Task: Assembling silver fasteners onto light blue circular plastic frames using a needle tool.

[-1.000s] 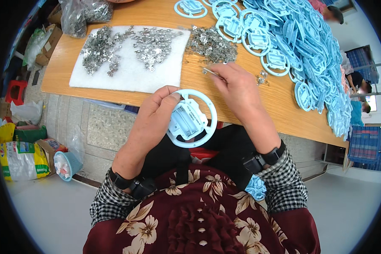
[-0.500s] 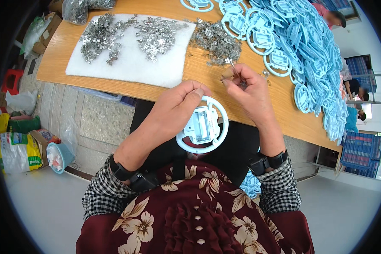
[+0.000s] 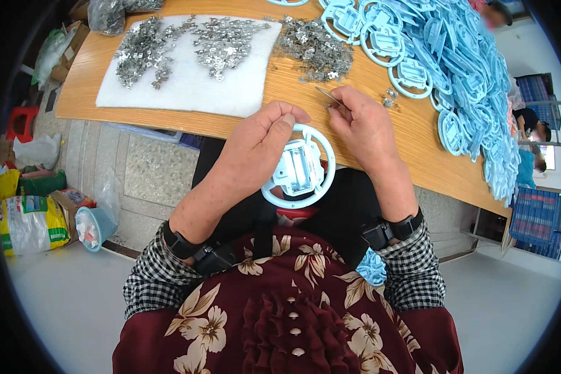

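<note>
Fingers of the left hand [image 3: 258, 146] clamp the rim of a pale-blue plastic wheel-shaped piece [image 3: 297, 167] above the lap [image 3: 346, 202]; those of the right hand [image 3: 368, 124] pinch a slim silvery metal tool [image 3: 326, 94] — beyond, I see small silvery metal parts [image 3: 315, 51] heaped on a brown wooden table [image 3: 417, 144].

Wheel [image 3: 296, 167] before tbl [image 3: 427, 143]; on it L-R: mat [image 3: 187, 98] w/ clip piles [image 3: 224, 48], loose pile [image 3: 315, 50], wheel heap [image 3: 464, 75].

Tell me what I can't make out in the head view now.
Head view:
Blue wheel: upper-left rim hidden by the left hand.
Thin metal tool: rear end hidden by the right hand.
Metal pieces: too small for exact shapes.
Plastic bag: cut off by the top edge.
</note>
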{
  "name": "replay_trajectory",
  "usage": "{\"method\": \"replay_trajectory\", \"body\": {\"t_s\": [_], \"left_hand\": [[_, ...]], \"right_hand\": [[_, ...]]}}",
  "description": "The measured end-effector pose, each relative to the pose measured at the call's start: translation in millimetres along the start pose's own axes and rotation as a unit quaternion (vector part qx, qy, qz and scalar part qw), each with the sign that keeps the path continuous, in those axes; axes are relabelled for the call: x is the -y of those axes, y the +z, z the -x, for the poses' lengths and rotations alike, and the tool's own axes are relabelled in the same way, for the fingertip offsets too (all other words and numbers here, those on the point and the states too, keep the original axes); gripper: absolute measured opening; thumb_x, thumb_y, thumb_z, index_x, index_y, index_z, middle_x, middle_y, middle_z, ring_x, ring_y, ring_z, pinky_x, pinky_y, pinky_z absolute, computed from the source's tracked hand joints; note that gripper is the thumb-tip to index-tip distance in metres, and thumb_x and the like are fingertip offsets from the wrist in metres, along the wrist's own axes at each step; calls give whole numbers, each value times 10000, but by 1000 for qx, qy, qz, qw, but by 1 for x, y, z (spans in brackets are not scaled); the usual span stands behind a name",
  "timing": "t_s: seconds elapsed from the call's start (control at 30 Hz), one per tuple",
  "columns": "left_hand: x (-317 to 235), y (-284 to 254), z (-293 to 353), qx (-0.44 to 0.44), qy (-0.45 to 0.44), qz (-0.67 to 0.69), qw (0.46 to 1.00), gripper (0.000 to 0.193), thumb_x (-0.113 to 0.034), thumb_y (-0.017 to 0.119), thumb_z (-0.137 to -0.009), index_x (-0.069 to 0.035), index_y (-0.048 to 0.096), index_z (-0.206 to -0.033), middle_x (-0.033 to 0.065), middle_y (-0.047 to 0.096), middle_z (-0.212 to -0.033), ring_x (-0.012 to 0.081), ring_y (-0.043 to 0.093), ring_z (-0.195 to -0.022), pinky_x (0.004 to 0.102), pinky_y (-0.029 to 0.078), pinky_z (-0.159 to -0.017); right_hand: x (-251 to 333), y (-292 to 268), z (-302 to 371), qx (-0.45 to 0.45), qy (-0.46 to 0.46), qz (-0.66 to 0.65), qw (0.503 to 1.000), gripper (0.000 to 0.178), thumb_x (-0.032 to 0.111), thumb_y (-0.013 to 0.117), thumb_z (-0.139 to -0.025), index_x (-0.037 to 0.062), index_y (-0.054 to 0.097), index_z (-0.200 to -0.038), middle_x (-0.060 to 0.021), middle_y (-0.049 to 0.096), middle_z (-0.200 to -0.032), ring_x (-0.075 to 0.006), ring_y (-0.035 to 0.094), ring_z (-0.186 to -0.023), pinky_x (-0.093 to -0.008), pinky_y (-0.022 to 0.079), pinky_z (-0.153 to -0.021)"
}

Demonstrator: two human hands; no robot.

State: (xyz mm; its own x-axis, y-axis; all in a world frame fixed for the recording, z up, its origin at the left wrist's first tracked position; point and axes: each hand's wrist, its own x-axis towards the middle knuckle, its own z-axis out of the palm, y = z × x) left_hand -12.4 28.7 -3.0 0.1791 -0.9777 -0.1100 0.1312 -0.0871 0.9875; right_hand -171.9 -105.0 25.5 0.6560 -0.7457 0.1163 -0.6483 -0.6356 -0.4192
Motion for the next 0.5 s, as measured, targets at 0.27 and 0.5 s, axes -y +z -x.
{"method": "replay_trajectory", "body": {"t_s": [0.27,0.5], "left_hand": [[-4,-15,10,-14,-28,63,998,231,-128,441,-1030,-35,574,-1193,23,655,-953,53,612,-818,211,493,-699],[-11,-42,34,-43,-8,166,985,331,-89,507,-990,-22,507,-1314,71,640,-1133,81,625,-978,230,514,-819]], "right_hand": [[-3,-4,-7,-41,-85,-54,994,185,86,717,-871,12,672,-1035,-94,664,-843,-169,613,-693,-293,493,-645],[67,-1,-49,56,-51,-112,991,221,153,663,-880,40,687,-1068,-154,698,-984,-343,662,-881,-410,516,-767]]}}
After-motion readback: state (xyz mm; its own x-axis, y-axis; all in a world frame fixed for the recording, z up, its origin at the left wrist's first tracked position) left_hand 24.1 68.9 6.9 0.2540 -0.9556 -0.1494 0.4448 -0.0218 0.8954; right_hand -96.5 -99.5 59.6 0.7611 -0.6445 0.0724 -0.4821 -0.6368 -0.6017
